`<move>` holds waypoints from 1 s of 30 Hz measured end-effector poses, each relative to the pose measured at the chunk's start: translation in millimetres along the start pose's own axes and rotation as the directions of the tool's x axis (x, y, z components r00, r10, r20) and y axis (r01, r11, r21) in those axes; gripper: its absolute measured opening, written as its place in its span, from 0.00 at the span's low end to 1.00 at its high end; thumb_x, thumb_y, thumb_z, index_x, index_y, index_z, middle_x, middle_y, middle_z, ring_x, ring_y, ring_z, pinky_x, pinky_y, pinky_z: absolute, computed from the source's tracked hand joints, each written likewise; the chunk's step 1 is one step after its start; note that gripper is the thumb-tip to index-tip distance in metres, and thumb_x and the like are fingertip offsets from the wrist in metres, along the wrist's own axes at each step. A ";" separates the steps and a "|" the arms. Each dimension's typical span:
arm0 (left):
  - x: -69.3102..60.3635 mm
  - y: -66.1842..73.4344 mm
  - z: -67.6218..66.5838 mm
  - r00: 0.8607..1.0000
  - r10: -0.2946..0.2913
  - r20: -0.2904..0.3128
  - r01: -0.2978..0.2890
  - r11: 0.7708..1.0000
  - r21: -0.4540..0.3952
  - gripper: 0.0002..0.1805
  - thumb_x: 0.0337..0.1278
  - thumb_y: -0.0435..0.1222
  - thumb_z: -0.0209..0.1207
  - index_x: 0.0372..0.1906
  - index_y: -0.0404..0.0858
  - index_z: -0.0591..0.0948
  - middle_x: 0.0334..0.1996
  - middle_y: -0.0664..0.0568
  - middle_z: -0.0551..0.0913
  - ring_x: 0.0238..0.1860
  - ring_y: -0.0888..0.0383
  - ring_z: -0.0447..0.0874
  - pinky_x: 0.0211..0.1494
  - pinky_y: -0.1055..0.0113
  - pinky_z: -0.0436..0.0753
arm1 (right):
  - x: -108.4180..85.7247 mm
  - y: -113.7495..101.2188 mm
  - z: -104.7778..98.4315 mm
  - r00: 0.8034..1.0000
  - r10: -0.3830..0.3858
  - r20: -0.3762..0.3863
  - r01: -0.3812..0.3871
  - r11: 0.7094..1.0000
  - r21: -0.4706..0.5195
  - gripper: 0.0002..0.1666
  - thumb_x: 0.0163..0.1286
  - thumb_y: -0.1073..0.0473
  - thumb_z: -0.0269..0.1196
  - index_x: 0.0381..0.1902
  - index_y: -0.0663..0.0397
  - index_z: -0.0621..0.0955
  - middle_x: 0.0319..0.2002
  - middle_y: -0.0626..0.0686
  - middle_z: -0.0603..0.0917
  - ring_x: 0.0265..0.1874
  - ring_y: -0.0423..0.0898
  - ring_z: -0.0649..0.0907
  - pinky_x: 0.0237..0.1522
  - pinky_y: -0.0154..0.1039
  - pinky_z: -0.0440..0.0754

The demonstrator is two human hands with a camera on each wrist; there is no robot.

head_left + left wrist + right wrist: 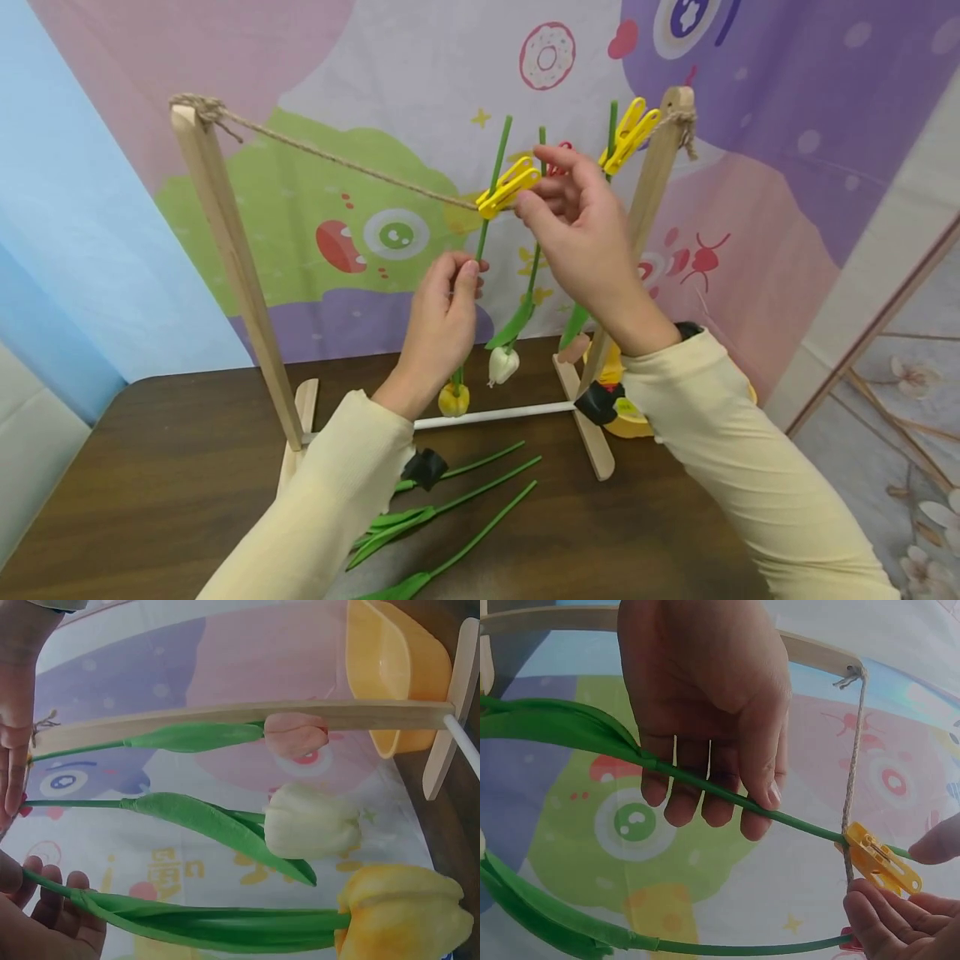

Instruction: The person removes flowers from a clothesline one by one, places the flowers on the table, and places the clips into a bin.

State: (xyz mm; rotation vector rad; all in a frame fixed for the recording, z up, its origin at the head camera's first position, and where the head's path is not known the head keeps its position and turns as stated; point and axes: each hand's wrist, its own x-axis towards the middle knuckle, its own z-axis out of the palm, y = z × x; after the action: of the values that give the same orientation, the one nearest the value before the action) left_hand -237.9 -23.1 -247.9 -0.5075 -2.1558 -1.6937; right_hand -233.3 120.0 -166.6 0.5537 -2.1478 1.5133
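Cream sleeves (750, 454) come first, one along each forearm. Below the left fingers, three green stems (487, 486) with leaves lie on the bench (135, 467), their other ends hidden by the sleeve or out of the frame. Above them, the left hand (442, 321) pinches the stem of the yellow tulip (453, 400) between thumb and fingers; its bloom hangs upside down beneath those fingers. Just above the same fingers, a yellow clip (501, 196) grips that stem against the rope (337, 164). The right hand (588, 229) has its fingers loosely parted around the clip's free end, not squeezing it; whether a fingertip touches it, I cannot tell.

Below the right fingers, the white tulip (503, 365) hangs head down from a red clip (561, 154) close behind them. To their right, a second yellow clip (632, 137) holds the pink tulip (575, 347), also inverted. Wooden posts (240, 275) stand to either side of both hands, joined by a white rod (495, 415) low beneath the fingers. Past the right wrist sits a yellow tub (630, 427); behind everything hangs a cartoon-print backdrop (442, 67).
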 end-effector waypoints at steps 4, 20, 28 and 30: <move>0.6 1.2 0.2 1.000 -0.021 -0.004 0.021 0.999 -0.032 0.12 0.72 0.35 0.41 0.44 0.32 0.73 0.43 0.44 0.79 0.39 0.50 0.79 0.47 0.62 0.78 | 1.3 -1.2 -0.5 1.000 -0.014 -0.019 0.014 1.000 -0.004 0.24 0.67 0.65 0.55 0.61 0.59 0.69 0.42 0.60 0.82 0.33 0.40 0.80 0.38 0.31 0.76; -1.3 -1.0 0.5 0.999 -0.038 0.002 0.038 0.997 -0.061 0.14 0.73 0.36 0.38 0.45 0.33 0.73 0.29 0.47 0.71 0.33 0.51 0.77 0.43 0.62 0.79 | 3.5 -5.8 -3.6 1.000 0.022 -0.020 -0.024 0.998 -0.060 0.24 0.66 0.63 0.57 0.59 0.59 0.71 0.41 0.59 0.82 0.32 0.40 0.81 0.38 0.31 0.78; -1.8 -4.1 2.0 1.000 -0.009 0.030 0.012 0.995 -0.098 0.14 0.74 0.37 0.37 0.43 0.35 0.72 0.28 0.49 0.68 0.27 0.52 0.67 0.33 0.67 0.68 | 3.7 -10.5 -7.5 0.997 0.072 -0.002 -0.072 0.995 -0.074 0.25 0.66 0.60 0.59 0.61 0.57 0.71 0.44 0.60 0.83 0.32 0.38 0.82 0.38 0.29 0.78; -1.4 -4.3 1.8 0.999 -0.005 0.034 0.009 0.995 -0.098 0.14 0.74 0.38 0.36 0.44 0.35 0.72 0.28 0.50 0.67 0.27 0.54 0.65 0.33 0.67 0.67 | 4.4 -11.6 -8.1 0.997 0.074 0.005 -0.074 0.994 -0.087 0.24 0.66 0.59 0.59 0.60 0.57 0.73 0.43 0.59 0.83 0.32 0.37 0.82 0.38 0.29 0.78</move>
State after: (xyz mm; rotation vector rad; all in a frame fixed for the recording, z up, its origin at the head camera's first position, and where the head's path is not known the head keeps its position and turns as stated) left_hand -238.9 -22.3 -252.6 -0.5593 -2.1070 -1.8149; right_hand -229.3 123.7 -152.8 0.4564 -2.2511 1.4506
